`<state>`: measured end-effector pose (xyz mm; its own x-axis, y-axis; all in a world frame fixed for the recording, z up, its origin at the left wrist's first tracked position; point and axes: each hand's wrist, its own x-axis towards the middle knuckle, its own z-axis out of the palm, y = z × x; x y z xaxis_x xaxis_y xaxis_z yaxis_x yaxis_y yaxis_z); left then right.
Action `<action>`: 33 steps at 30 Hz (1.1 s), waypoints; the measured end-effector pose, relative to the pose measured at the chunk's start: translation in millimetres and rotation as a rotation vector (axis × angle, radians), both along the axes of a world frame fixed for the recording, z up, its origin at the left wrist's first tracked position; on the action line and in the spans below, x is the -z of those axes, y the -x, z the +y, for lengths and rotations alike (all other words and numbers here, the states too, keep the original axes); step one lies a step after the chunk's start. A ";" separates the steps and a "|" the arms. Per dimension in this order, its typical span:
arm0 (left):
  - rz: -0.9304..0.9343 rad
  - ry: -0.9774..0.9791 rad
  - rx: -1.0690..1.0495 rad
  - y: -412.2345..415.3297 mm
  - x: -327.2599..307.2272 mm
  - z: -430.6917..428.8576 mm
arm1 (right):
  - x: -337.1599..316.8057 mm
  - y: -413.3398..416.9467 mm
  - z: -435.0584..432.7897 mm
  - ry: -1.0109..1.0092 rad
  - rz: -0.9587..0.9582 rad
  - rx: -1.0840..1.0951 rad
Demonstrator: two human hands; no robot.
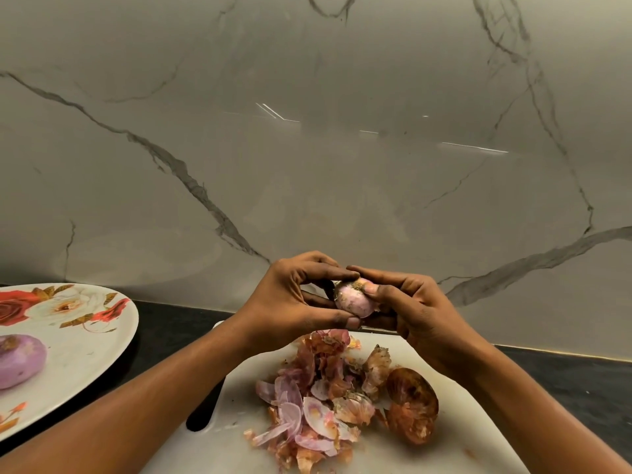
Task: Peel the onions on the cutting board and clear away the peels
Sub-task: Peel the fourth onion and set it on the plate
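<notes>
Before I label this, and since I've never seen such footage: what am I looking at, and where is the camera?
There is no machine here. One camera worn on a person's head looks down at their two bare hands. The left hand and right hand together grip a small onion above a white board. On the board lie a heap of peels and a brown onion, not yet peeled. At the left, a flowered plate holds a purple onion, already peeled.

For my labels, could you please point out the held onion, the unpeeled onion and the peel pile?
held onion (353, 299): head view, on its bare pink side.
unpeeled onion (412, 405): head view, middle of its brown skin.
peel pile (316, 410): head view, a pale peel mid-heap.
</notes>
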<state>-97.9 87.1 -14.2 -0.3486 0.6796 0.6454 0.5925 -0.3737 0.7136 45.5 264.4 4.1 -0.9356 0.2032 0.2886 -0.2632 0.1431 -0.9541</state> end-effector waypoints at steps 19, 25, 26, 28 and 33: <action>0.044 0.048 0.021 6.3 0.3 -1.7 | 0.8 -0.5 0.8 -0.089 -0.049 0.017; 0.109 0.125 -0.001 6.2 -0.9 -4.0 | 0.5 -0.5 0.7 -0.232 -0.125 0.036; 0.115 0.140 0.002 5.9 -0.7 -4.1 | 0.6 -0.4 1.1 -0.257 -0.132 0.036; 0.113 0.158 0.013 6.0 -0.6 -4.4 | 0.2 -0.4 2.4 -0.264 -0.142 0.030; 0.097 0.178 0.040 5.5 -3.1 -6.3 | -0.1 -0.1 4.4 -0.216 -0.143 -0.020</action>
